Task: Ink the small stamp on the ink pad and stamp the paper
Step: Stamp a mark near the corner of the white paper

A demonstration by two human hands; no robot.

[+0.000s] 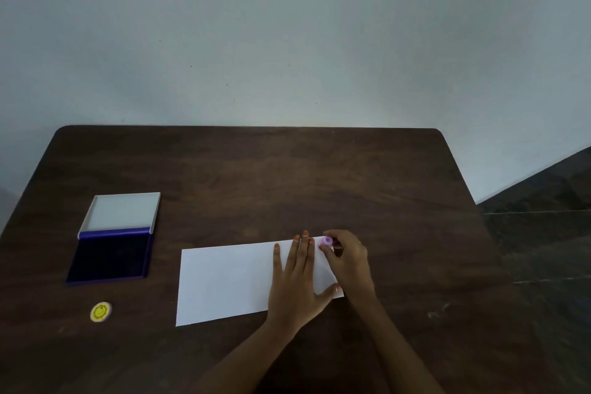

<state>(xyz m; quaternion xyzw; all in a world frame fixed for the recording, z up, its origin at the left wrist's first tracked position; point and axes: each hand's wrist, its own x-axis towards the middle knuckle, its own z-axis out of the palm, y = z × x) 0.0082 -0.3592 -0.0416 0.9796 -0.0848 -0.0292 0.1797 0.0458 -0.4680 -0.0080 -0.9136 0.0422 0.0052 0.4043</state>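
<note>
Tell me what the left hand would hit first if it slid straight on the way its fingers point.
Nothing, it seems: the left hand lies flat on the paper, fingers pointing at its far edge. Beyond is bare table, then the wall.

Head view, high, facing forward and down, table (287, 176) near

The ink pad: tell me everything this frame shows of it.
The ink pad lies on the left side of the dark wooden table, open and flat. Its case looks like blue-purple plastic; the near half holds the very dark blue pad surface, and the hinged lid is folded back away from the person, showing a pale grey-white inside. Neither hand touches it. A small yellow round disc sits apart on the near side, and the white paper lies to its right, not touching.
</note>
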